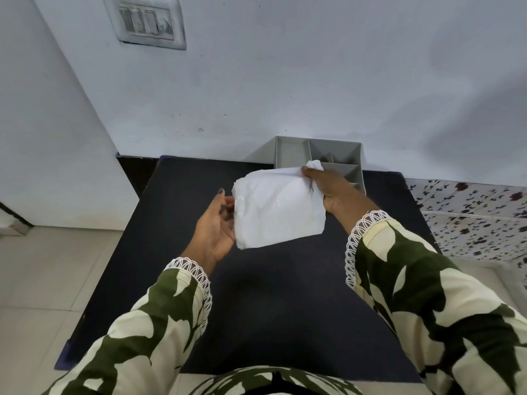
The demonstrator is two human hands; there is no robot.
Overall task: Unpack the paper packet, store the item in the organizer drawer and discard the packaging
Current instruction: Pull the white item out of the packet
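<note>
I see the paper packet point(278, 208) held above the dark counter point(176, 212), between both hands. The left hand point(215, 228) cups its nine o'clock edge; the right hand point(332, 188) pinches the torn flap at one o'clock. The grey organizer point(293, 153) stands at one o'clock, just behind. Risk: a sharp tear could release the unseen item onto the floor point(48, 269), since neither hand supports the packet underneath.

paper packet point(281, 208): white, crumpled, held above table | organizer drawer point(293, 153): grey, compartmented, against wall
</note>
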